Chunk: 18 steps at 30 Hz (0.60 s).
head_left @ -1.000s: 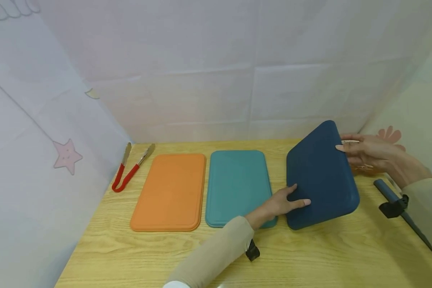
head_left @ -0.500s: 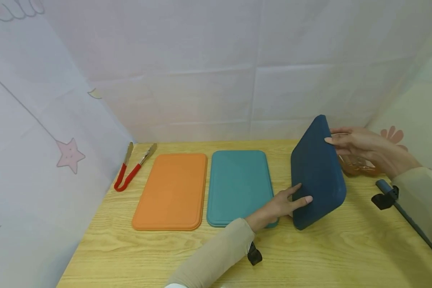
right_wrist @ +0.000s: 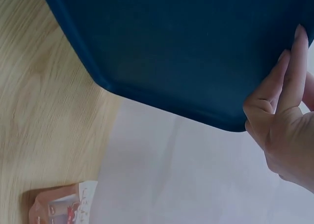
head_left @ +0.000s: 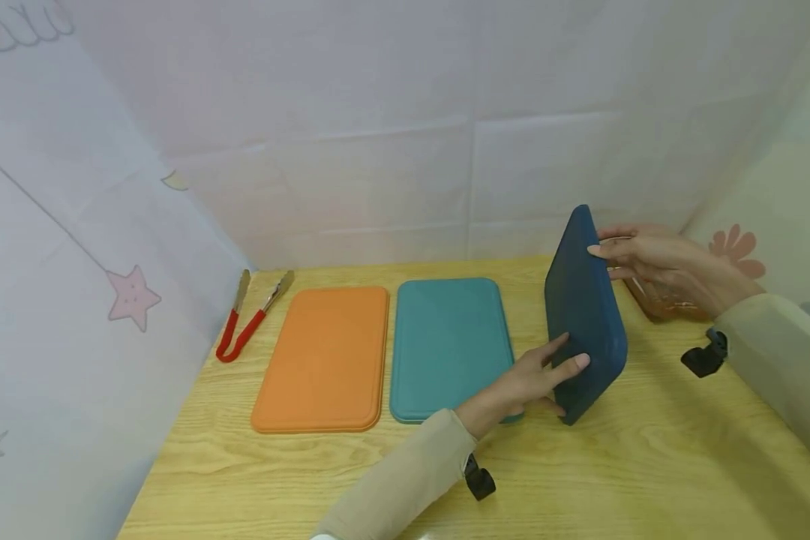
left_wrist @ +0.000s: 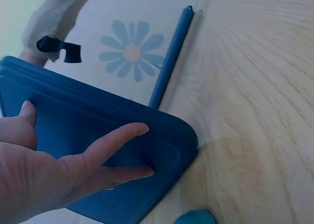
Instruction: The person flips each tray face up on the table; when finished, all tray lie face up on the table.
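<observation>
A dark blue rectangular tray stands steeply on edge over the right part of the table. My right hand pinches its far upper edge, thumb on one side and fingers on the other. My left hand touches the tray's left face low down, with fingers spread and fairly straight. In the left wrist view, several fingertips press against that face near a bottom corner. The right wrist view shows the tray's other side with its raised border.
A teal tray and an orange tray lie flat to the left. Red-handled tongs rest farther left. A brown-and-clear package sits behind the right hand; a blue rod lies nearby.
The dark blue tray has tilted more upright, its upper edge swinging left. My right hand has moved left and up with it; the left hand has stayed at the lower part.
</observation>
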Motion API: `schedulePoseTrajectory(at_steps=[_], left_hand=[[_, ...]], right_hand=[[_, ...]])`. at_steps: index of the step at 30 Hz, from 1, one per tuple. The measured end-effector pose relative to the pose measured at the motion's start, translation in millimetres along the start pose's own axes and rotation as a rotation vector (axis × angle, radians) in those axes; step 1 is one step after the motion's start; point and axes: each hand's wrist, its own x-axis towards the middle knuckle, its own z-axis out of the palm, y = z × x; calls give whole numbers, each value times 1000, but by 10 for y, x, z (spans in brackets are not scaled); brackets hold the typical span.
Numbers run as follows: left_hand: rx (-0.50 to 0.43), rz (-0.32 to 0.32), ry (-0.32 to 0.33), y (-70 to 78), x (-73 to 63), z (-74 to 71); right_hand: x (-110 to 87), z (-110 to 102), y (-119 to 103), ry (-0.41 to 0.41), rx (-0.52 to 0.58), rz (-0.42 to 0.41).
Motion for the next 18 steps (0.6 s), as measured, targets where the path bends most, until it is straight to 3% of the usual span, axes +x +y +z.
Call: schedulePoseTrajectory(at_steps=[6, 12, 18], left_hand=[[-68, 34, -63, 212, -117, 15], [-114, 34, -65, 420, -166, -13], [-79, 3, -40, 613, -211, 18]], right_hand=[[32, 88, -34, 9, 23, -18], [97, 144, -69, 6, -2, -12], [124, 190, -96, 9, 12, -12]])
